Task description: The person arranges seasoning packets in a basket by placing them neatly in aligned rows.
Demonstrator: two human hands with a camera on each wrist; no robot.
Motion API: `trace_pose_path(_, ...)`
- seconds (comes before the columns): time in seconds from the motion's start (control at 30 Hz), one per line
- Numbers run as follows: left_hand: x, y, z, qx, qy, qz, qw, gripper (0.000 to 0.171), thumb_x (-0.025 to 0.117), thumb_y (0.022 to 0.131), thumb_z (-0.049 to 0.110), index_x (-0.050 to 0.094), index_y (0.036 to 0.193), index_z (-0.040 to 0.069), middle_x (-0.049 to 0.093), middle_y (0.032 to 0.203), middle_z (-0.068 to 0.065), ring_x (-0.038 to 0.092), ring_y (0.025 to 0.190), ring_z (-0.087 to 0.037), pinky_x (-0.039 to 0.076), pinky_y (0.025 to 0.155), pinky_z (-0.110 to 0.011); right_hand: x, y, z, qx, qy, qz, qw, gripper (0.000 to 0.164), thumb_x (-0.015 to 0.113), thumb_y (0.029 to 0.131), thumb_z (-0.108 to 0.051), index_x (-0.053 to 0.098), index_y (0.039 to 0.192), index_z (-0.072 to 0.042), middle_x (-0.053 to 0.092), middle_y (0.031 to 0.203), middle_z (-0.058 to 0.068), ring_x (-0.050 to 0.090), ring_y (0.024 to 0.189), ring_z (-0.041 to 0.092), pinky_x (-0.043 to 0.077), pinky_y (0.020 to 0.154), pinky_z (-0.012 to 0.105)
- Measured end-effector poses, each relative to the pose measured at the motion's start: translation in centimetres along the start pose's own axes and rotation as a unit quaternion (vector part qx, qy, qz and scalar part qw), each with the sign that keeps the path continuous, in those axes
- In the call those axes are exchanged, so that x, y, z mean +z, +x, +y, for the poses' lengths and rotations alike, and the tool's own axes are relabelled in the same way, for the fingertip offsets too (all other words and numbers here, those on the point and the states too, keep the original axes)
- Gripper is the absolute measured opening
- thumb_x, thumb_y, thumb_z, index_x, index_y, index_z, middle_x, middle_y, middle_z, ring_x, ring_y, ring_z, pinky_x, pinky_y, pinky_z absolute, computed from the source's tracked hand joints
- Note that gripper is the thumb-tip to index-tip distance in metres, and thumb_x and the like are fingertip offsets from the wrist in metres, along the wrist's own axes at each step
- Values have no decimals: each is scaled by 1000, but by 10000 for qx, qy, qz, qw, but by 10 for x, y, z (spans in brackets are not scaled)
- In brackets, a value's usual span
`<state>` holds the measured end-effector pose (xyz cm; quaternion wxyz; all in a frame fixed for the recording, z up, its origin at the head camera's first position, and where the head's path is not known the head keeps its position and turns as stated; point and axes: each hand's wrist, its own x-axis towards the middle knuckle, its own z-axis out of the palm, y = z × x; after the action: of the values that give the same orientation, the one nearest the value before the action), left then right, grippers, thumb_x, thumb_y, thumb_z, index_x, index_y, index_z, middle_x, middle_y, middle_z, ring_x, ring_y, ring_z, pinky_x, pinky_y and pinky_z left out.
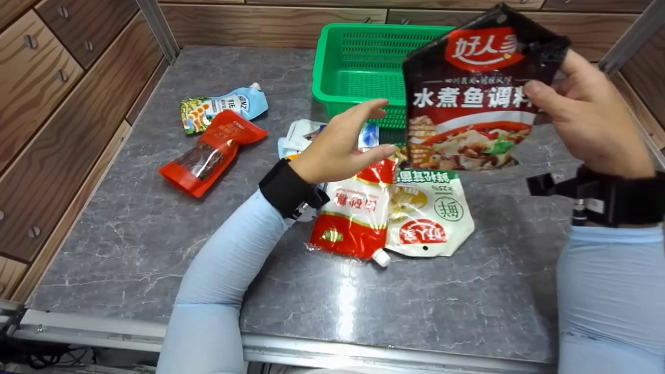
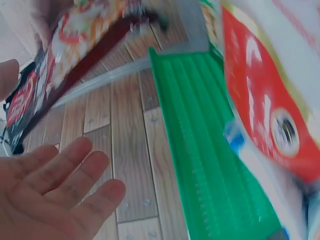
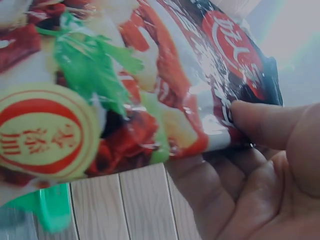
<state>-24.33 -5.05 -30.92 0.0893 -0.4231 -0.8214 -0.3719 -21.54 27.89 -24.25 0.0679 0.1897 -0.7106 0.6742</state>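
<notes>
Pouch (image 1: 470, 106) (food-printed), raised, held in right grip (image 1: 597, 111)

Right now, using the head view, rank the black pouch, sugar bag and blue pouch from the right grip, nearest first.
1. Black pouch: in the right grip.
2. Sugar bag: left, on the table.
3. Blue pouch: farthest left.

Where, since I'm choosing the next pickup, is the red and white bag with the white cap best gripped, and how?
Probably the near end of the red and white bag, beside its white cap, coming from the near side. That end lies uncovered, while the left hand hides part of the far end.
</notes>
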Motion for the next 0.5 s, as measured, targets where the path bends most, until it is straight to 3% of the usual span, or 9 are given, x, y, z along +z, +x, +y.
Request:
trace_pose_path(0.1,-6,1,11,-65,-685,35,9976,71,60,88,36,26,140,4,47,129,-4,39,119,-6,32,98,-19,19,6,-4,-77,219,-26,9997,43,54,90,-2,46,132,-4,52,119,26,58,95,29,52,72,28)
trace_pose_path(0.23,-16,-1,29,-31,-1655,71,9862,68,64,87,20,25,138,-2,48,126,-10,46,113,-11,40,93,-25,44,14,-8,-91,769,-193,9968,42,53,89,2,45,131,-2,52,117,28,58,93,32,53,71,32)
trace_pose_path(0.37,-19,0,30,-73,-2644,251,9641,66,65,84,8,26,136,-2,50,124,-11,52,107,-14,46,89,-30,65,18,-10,-152,1047,-210,9942,43,52,89,3,45,131,-2,52,117,29,58,94,33,53,72,34)
trace_pose_path(0.5,-21,0,25,-294,-3306,459,9422,61,66,82,2,32,132,-3,52,120,-12,55,105,-18,47,88,-33,77,19,-8,-236,1160,-233,9927,43,51,90,2,44,132,-3,51,118,29,57,96,34,53,72,34)
